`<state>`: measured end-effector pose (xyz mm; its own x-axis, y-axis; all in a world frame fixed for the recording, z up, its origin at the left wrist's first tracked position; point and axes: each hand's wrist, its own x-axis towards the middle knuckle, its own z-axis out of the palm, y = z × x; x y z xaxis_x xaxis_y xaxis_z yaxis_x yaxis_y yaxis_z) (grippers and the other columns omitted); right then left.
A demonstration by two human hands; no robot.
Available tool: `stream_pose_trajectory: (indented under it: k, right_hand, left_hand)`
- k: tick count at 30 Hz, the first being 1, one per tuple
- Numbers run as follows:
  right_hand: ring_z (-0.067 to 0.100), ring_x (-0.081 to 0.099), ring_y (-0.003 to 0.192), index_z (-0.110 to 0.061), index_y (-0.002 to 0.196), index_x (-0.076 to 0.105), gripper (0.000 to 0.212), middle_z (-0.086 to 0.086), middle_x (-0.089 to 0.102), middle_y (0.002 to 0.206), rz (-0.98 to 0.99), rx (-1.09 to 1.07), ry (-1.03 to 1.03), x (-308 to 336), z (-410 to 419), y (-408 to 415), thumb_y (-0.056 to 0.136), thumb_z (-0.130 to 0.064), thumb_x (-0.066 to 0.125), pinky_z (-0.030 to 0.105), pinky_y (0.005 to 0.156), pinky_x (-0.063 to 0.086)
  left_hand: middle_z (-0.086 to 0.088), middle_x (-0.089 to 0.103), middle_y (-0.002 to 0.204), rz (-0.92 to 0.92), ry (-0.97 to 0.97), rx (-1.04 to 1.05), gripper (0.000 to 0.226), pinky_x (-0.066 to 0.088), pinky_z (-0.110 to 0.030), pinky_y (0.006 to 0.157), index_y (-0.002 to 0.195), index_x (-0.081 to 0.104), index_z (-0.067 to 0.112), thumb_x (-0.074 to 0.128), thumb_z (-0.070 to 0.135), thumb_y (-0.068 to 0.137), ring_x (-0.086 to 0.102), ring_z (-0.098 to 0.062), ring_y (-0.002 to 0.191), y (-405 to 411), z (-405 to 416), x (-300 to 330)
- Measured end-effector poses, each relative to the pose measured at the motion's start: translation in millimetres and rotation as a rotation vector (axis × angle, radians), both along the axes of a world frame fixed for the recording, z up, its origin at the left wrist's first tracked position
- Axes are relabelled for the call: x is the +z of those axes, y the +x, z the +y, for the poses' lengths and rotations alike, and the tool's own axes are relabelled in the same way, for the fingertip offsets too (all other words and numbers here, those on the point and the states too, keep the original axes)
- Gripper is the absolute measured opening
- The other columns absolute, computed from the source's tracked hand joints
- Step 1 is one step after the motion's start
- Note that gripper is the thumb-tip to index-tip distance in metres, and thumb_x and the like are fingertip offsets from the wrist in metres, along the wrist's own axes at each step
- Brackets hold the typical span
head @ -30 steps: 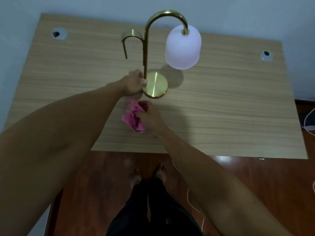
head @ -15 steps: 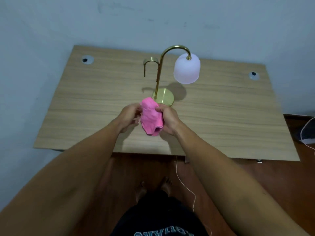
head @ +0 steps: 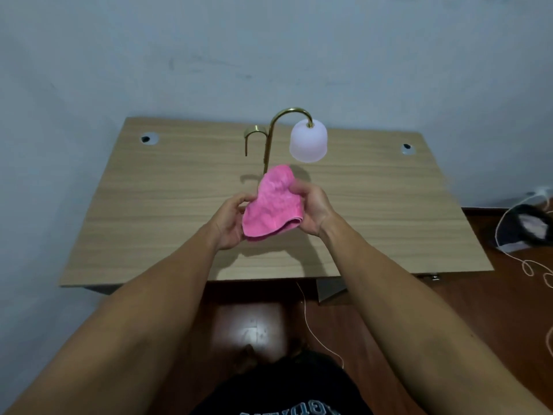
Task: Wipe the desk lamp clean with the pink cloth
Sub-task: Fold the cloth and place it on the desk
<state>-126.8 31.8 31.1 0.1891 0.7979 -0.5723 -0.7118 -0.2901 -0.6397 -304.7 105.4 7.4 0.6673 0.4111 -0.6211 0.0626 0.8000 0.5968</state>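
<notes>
The desk lamp (head: 308,142) stands near the back middle of the wooden desk (head: 149,211). It has a curved brass stem, a short brass hook on its left and a white frosted shade hanging at the right. Both hands hold the pink cloth (head: 270,202) up in the air in front of the lamp, hiding its base. My left hand (head: 229,220) grips the cloth's left edge, my right hand (head: 311,205) its right edge. The cloth is folded and partly spread.
Two round cable holes (head: 148,138) (head: 407,148) sit near the desk's back corners. A blue-grey wall stands behind the desk. A dark object with thin cords (head: 526,223) lies on the wood floor at the right. A cord (head: 311,322) trails below the desk's front edge.
My left hand left the lamp base and joined my right hand on the cloth. The cloth rose off the desk and is spread wider. The view pulled back from the desk.
</notes>
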Motion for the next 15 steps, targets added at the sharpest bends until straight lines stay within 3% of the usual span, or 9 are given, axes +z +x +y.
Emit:
stream_pose_trajectory:
  k: [2, 5, 7, 10, 12, 15]
  right_hand:
    - [0.031, 0.065, 0.083, -0.013, 0.101, 0.054, 0.017, 0.013, 0.065, 0.093, -0.006, -0.035, -0.004, 2, -7, 11, 0.092, -0.005, 0.042, 0.046, 0.084, 0.054]
    - [0.029, 0.067, 0.076, -0.013, 0.105, 0.054, 0.021, 0.013, 0.067, 0.090, -0.048, -0.057, -0.027, 4, -21, 29, 0.094, -0.005, 0.039, 0.041, 0.071, 0.058]
    - [0.029, 0.065, 0.076, -0.013, 0.100, 0.056, 0.023, 0.013, 0.066, 0.091, -0.068, -0.083, -0.031, 4, -30, 42, 0.095, -0.003, 0.036, 0.042, 0.071, 0.056]
    - [0.030, 0.062, 0.077, -0.013, 0.093, 0.056, 0.023, 0.015, 0.063, 0.091, -0.093, -0.124, -0.052, 0, -41, 62, 0.095, -0.003, 0.035, 0.045, 0.074, 0.052]
    - [0.029, 0.061, 0.076, -0.012, 0.095, 0.056, 0.022, 0.015, 0.061, 0.091, -0.121, -0.150, -0.075, -4, -48, 77, 0.095, -0.004, 0.036, 0.043, 0.071, 0.053]
    - [0.029, 0.065, 0.076, -0.012, 0.098, 0.058, 0.023, 0.015, 0.063, 0.092, -0.169, -0.199, -0.105, -11, -61, 106, 0.095, -0.003, 0.038, 0.038, 0.061, 0.060]
  left_hand:
    - [-0.014, 0.068, 0.109, -0.035, 0.011, 0.039, 0.043, 0.056, -0.038, 0.083, 0.128, 0.056, 0.001, 0.055, 0.025, 0.093, 0.069, -0.029, 0.090, 8, -2, 2]
    - [-0.013, 0.071, 0.105, -0.058, 0.014, 0.038, 0.035, 0.054, -0.040, 0.089, 0.128, 0.056, -0.002, 0.054, 0.014, 0.097, 0.070, -0.026, 0.089, 22, -7, 3]
    - [-0.017, 0.070, 0.108, -0.062, 0.050, 0.053, 0.033, 0.057, -0.040, 0.085, 0.128, 0.052, -0.003, 0.053, 0.005, 0.097, 0.071, -0.025, 0.088, 36, -10, 3]
    - [-0.019, 0.054, 0.121, 0.002, 0.153, 0.136, 0.047, 0.060, -0.037, 0.067, 0.133, 0.042, 0.013, 0.052, -0.009, 0.094, 0.064, -0.027, 0.088, 60, -15, 3]
    - [-0.014, 0.055, 0.120, 0.019, 0.188, 0.094, 0.048, 0.059, -0.032, 0.056, 0.131, 0.048, 0.019, 0.050, -0.011, 0.094, 0.064, -0.026, 0.083, 78, -21, 2]
    - [-0.003, 0.062, 0.115, 0.103, 0.273, -0.004, 0.046, 0.056, -0.025, 0.053, 0.135, 0.059, 0.015, 0.048, -0.007, 0.096, 0.060, -0.018, 0.077, 111, -31, 2]
